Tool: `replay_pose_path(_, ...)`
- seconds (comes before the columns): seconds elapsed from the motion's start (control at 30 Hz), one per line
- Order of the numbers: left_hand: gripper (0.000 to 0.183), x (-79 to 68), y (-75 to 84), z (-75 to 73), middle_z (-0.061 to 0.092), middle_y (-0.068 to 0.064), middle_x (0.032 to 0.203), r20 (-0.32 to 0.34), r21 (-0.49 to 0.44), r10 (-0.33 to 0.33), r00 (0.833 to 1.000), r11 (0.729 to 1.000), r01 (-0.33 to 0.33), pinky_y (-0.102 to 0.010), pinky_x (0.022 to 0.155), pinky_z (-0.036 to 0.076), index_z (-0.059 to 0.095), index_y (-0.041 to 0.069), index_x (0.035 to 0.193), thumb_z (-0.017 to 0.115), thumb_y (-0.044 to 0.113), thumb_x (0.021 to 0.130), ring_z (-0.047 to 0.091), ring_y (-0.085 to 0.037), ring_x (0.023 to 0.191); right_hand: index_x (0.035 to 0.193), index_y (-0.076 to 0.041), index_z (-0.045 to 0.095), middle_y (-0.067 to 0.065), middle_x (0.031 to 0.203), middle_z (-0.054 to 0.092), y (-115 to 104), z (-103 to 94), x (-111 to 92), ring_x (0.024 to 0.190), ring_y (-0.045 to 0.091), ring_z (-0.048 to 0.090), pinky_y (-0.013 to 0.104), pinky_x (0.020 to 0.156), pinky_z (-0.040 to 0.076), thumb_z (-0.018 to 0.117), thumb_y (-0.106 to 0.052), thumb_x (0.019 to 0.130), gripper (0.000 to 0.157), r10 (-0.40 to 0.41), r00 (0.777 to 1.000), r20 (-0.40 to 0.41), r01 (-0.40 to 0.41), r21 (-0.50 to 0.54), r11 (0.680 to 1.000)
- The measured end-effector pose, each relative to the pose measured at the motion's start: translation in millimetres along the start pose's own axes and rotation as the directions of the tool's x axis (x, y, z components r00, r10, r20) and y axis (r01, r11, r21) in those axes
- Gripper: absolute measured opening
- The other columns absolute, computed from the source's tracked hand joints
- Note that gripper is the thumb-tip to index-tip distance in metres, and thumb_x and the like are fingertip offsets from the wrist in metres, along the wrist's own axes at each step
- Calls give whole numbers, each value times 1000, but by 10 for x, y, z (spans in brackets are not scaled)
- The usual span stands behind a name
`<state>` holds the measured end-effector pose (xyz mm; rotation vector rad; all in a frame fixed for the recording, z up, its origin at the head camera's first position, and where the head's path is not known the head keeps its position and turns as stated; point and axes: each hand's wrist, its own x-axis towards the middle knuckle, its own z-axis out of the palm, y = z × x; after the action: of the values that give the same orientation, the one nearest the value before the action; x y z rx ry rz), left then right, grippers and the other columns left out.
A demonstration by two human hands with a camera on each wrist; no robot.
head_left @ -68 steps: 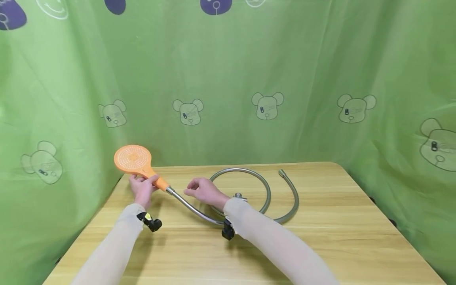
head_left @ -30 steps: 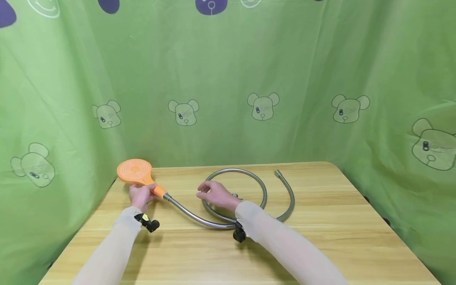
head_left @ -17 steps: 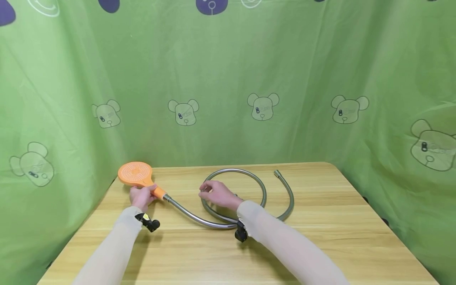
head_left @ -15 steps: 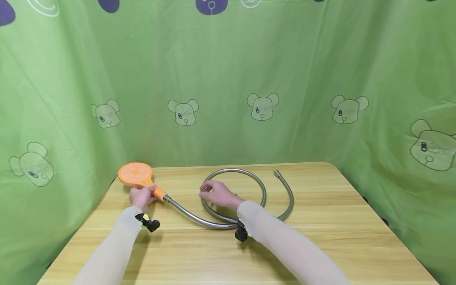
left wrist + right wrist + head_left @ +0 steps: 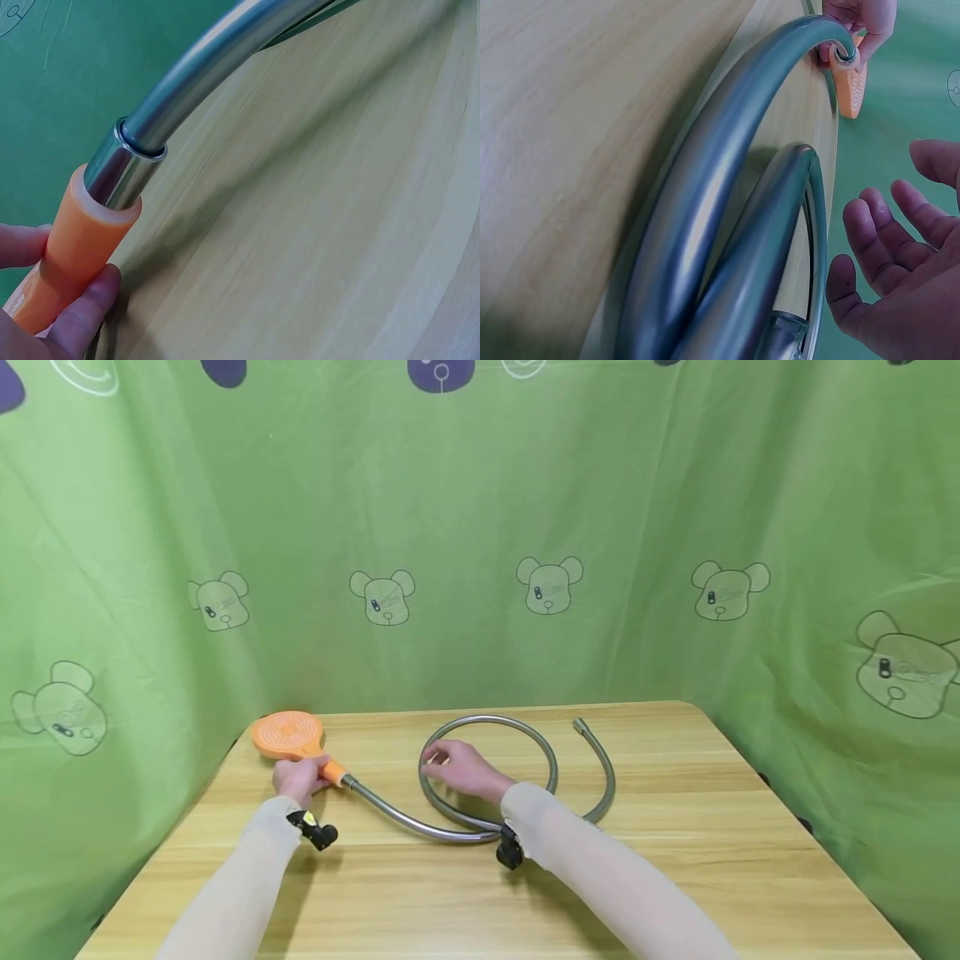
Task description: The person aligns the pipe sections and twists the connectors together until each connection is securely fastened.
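My left hand [image 5: 298, 777] grips the orange handle of a shower head [image 5: 288, 735] at the back left, its perforated face turned up. In the left wrist view, fingers and thumb wrap the handle [image 5: 79, 232] just below the chrome collar [image 5: 124, 169]. From that collar a grey metal shower hose [image 5: 390, 810] runs right and coils into a loop on the table. My right hand [image 5: 465, 770] hovers over the loop's left side, fingers loosely bent and holding nothing. In the right wrist view its palm [image 5: 915, 300] faces the camera beside the hose [image 5: 712, 172].
The hose's free end, with a metal nut [image 5: 580, 724], lies at the back right of the wooden table [image 5: 675, 877]. A small shiny metal piece [image 5: 784, 337] sits inside the loop, hidden by my right arm in the head view. Green curtains [image 5: 465, 643] enclose the table's back and sides.
My left hand has lowered the shower head toward the table, its face tipping flatter. My right hand moved right, away from the handle, then stayed over the loop. The view shifted slightly.
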<state>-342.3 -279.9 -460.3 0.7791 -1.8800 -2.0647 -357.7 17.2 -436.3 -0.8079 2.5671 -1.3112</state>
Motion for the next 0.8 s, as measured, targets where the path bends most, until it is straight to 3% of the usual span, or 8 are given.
replay_pose_path(0.27,53,0,1,9,58,-24,120,-9,10,-13,1000,1000,13,-29,78,63,42,-15,137,66,-2,91,64,-10,70,119,-3,67,7,102,67,20,-7,-25,86,16,61,29,73,53,68,-22,95,31,5,1000,-5,-5,4,1000)
replay_pose_path(0.57,54,2,17,17,54,-24,119,11,13,-19,1000,1000,18,-28,76,63,40,-19,136,65,-4,90,64,-11,70,119,-2,66,10,104,67,44,-28,-43,87,28,66,29,69,55,68,-25,95,33,-6,1000,-3,6,28,1000)
replay_pose_path(0.8,57,3,-1,28,52,-27,128,15,40,-29,999,999,29,-31,83,62,38,-18,139,64,-2,91,65,-26,96,118,2,64,14,103,66,35,-31,-73,91,40,66,45,73,61,67,-17,96,30,-2,1000,10,2,83,997)
